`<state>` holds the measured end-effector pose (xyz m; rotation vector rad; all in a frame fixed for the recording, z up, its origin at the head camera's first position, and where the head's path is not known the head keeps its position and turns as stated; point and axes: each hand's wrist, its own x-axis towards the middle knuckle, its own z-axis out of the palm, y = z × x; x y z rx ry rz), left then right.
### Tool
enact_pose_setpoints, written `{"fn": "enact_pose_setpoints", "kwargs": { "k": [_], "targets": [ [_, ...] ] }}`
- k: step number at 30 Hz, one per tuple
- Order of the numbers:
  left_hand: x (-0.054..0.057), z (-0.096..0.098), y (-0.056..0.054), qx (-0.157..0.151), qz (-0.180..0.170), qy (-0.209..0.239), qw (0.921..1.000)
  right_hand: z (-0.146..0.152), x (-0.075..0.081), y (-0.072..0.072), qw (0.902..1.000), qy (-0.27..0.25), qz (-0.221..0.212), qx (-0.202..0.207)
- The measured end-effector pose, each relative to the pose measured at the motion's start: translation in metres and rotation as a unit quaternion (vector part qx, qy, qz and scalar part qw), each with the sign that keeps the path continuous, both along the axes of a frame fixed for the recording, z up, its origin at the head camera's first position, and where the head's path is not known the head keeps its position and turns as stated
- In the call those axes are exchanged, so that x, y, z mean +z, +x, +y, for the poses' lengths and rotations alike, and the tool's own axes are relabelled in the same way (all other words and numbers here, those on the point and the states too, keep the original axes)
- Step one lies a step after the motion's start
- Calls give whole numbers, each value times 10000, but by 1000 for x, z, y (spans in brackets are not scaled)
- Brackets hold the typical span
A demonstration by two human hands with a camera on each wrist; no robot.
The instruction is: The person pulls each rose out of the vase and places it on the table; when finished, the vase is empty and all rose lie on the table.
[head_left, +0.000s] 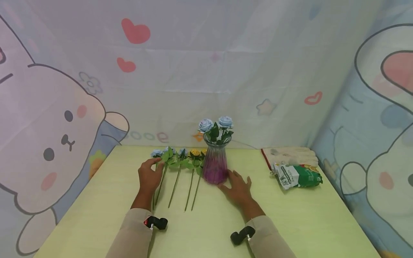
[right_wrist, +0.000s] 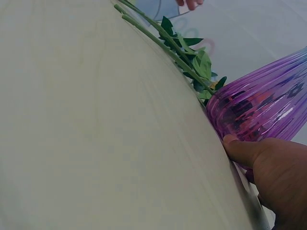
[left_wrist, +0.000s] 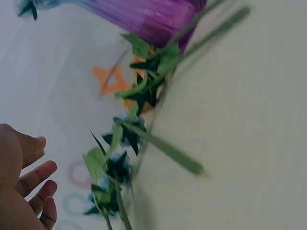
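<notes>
A ribbed glass vase (head_left: pixel 215 163), purple at the base and clear higher up, stands upright on the table with two pale blue artificial roses (head_left: pixel 225 122) in it. My right hand (head_left: pixel 238 188) touches the lower right side of the vase, fingers spread; in the right wrist view its thumb (right_wrist: pixel 240 149) lies against the base and the other fingers are mostly hidden. Left of the vase, three blue roses (head_left: pixel 156 153) and two yellow roses (head_left: pixel 195 153) lie with stems toward me. Over the leftmost blue stems hovers my left hand (head_left: pixel 150 177), fingers loosely bent, holding nothing in the left wrist view.
On the right of the table (head_left: pixel 206 233) lie a green and white packet (head_left: pixel 298 176), pale gloves (head_left: pixel 293 156) and a thin red stick (head_left: pixel 266 159). A printed cloth (head_left: pixel 206 71) hangs behind the table's back edge and along both sides.
</notes>
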<state>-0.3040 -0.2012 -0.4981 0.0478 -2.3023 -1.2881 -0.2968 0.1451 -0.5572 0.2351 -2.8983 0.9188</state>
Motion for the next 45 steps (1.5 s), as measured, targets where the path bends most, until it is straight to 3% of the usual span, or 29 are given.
{"fn": "enact_pose_setpoints", "kwargs": {
  "k": [7,14,23,31,41,45],
  "targets": [
    [20,22,3,-449,-84,242,9987,0,-2,0,10000,10,74,30],
    [34,46,-5,-802,-256,620,9945,2,-5,0,9999,-99,100,54],
    [59,72,-8,-1382,-193,604,9884,2,-8,-1,9998,-142,93,64],
    [69,81,-15,-1649,-393,425,9846,-2,1,-3,9997,-225,1,-53],
    [88,107,-18,-2046,-854,730,9724,-4,5,-9,9996,-254,107,-91],
    [94,112,-22,-2503,-974,1144,9564,-4,4,-8,9993,-325,100,-140]
  ]
}}
